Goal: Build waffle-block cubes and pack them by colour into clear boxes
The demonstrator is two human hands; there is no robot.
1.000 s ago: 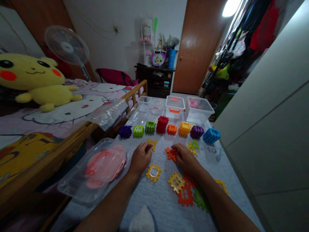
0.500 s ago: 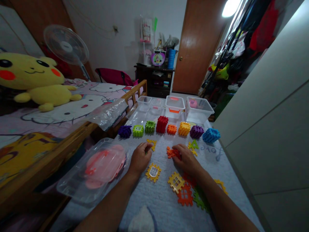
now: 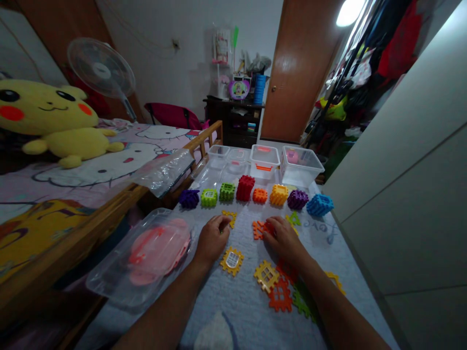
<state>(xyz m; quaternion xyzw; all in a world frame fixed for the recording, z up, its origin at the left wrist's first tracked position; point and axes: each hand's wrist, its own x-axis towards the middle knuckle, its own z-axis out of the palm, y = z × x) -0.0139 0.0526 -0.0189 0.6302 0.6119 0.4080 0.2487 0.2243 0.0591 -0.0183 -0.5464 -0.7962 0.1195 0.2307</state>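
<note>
My left hand [image 3: 212,239] rests with curled fingers against a small yellow waffle-block piece [image 3: 229,218]. My right hand [image 3: 283,240] presses on the right edge of an orange waffle-block piece [image 3: 259,230], which lies flat on a pale quilted cloth [image 3: 241,296]. Between my hands and slightly nearer me lies a yellow square piece with a white centre [image 3: 232,261]. Nearer my right forearm, a yellow piece [image 3: 266,275] overlaps an orange one [image 3: 280,296], with a green piece [image 3: 301,302] beside them. My forearm hides part of that pile.
Several assembled waffle-block cubes, including a red one [image 3: 245,188], stand in a row ahead of my hands. Clear plastic boxes [image 3: 301,166] stand behind them. A clear case with pink contents [image 3: 156,253] lies left, beside a wooden bed rail [image 3: 91,223]. A pale wardrobe panel [image 3: 394,194] bounds the right.
My right hand has shifted slightly right, and the orange piece now lies flatter under its fingertips. My left hand and the other pieces stay where they were.
</note>
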